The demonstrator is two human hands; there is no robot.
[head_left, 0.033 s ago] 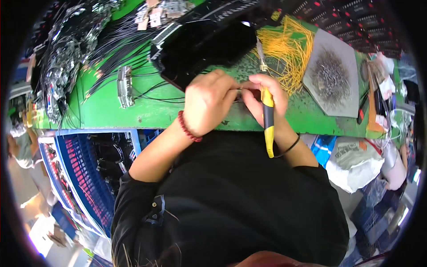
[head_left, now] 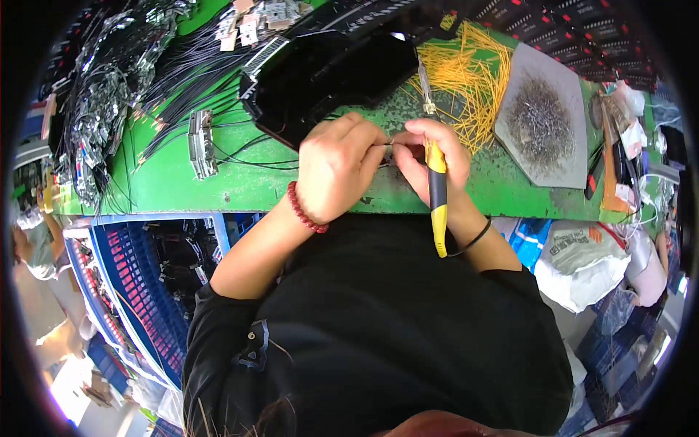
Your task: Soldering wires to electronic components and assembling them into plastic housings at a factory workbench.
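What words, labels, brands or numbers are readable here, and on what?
White sack: grey and orange print, not copied out here.
Dark printed surface, upper right: white and red marks, too blurred to read.
Small yellow patch, top: too blurred to read.
Soldering iron: no readable lettering.

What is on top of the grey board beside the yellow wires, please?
A heap of small dark and silvery bits lies on the grey board; the surface beneath its dense middle cannot be seen.
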